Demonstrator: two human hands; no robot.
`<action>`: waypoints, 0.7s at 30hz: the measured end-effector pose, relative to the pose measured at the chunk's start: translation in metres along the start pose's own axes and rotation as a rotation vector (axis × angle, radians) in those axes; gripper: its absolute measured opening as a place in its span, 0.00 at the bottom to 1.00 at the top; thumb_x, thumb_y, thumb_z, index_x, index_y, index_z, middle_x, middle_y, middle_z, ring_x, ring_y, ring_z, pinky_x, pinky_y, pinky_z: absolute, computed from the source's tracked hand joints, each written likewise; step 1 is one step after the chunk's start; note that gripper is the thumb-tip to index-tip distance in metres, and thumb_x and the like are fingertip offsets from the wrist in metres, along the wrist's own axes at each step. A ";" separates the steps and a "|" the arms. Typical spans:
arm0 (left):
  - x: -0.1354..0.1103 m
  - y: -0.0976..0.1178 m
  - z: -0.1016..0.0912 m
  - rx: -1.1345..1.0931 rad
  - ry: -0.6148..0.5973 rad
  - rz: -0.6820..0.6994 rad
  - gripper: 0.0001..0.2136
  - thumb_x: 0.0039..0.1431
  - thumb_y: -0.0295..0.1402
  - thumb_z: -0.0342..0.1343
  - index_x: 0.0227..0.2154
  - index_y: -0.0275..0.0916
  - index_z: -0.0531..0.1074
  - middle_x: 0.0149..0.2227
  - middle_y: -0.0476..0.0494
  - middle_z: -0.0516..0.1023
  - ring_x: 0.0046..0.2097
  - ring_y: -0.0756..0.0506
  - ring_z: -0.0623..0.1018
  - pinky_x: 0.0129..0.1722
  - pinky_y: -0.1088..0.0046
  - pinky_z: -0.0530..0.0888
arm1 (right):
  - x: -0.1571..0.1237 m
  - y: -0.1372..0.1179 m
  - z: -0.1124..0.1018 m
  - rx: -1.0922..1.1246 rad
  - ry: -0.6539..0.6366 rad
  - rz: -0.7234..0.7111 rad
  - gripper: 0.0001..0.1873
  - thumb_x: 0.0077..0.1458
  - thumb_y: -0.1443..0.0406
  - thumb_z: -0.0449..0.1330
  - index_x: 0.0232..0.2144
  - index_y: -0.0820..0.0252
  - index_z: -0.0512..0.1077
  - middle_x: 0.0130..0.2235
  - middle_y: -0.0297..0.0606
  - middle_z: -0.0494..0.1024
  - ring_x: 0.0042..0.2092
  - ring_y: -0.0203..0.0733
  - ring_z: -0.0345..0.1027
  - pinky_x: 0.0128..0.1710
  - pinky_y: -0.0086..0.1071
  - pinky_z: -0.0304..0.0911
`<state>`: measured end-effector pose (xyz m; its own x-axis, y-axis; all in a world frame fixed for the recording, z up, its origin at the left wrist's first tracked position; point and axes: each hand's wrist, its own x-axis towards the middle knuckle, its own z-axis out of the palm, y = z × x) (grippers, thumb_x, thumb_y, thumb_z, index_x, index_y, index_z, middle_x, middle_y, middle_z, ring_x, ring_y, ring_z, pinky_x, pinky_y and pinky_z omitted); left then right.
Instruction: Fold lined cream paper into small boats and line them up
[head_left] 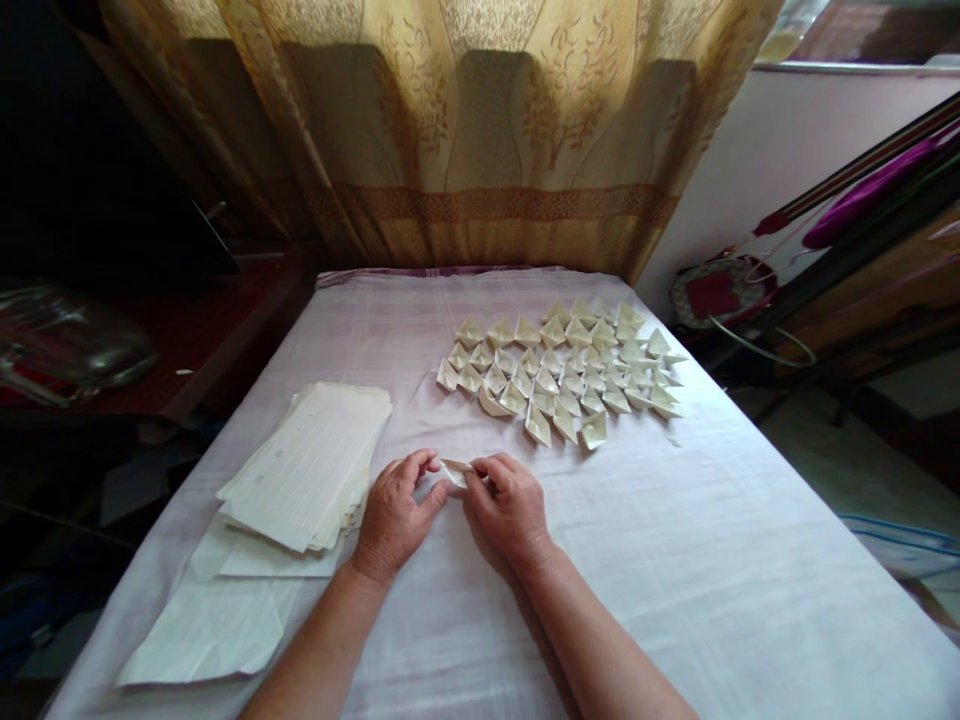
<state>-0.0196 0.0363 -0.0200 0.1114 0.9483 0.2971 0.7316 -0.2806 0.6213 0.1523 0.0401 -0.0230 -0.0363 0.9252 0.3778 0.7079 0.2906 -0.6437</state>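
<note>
A small piece of folded paper (455, 472) sits between my two hands, low over the cloth. My left hand (399, 508) has its thumb and fingertips at the paper's left end. Gripping the right end is my right hand (511, 505), with the fingers curled over it. Beyond them, several folded paper boats (551, 380) stand in close rows. To the left of my left hand lies a stack of lined paper sheets (307, 460), with a loose sheet (217, 610) sticking out below it. Part of the folded paper is covered by my fingers.
A pale checked cloth (675, 580) covers the table. Behind it hangs a gold patterned curtain (465, 130). A dark red side table (187, 350) with a clear plastic-looking object (67, 335) is at left. A patterned bag (716, 290) is at right.
</note>
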 end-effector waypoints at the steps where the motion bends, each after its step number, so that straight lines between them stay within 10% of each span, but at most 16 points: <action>1: -0.001 0.004 0.000 -0.010 -0.011 -0.024 0.11 0.60 0.36 0.56 0.45 0.42 0.72 0.39 0.45 0.81 0.40 0.45 0.79 0.44 0.68 0.75 | 0.000 -0.002 0.001 0.007 0.020 0.009 0.08 0.58 0.66 0.57 0.30 0.56 0.75 0.29 0.36 0.76 0.30 0.38 0.67 0.33 0.31 0.59; 12: -0.002 0.017 0.004 -0.073 -0.024 -0.324 0.07 0.57 0.30 0.55 0.36 0.42 0.76 0.32 0.49 0.83 0.33 0.47 0.80 0.35 0.74 0.73 | -0.008 -0.019 0.003 0.141 0.007 -0.093 0.08 0.58 0.67 0.56 0.33 0.56 0.75 0.32 0.37 0.76 0.32 0.38 0.69 0.34 0.30 0.63; 21: -0.006 0.014 0.004 -0.130 -0.031 -0.253 0.10 0.58 0.30 0.54 0.41 0.43 0.75 0.36 0.48 0.83 0.36 0.47 0.80 0.36 0.75 0.73 | -0.006 -0.015 -0.005 0.382 -0.046 -0.031 0.09 0.60 0.64 0.55 0.33 0.57 0.76 0.33 0.38 0.78 0.34 0.38 0.71 0.35 0.30 0.66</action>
<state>-0.0073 0.0278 -0.0165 -0.0417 0.9941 0.0999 0.6463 -0.0494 0.7615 0.1453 0.0293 -0.0121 -0.0915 0.9220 0.3762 0.3922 0.3806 -0.8374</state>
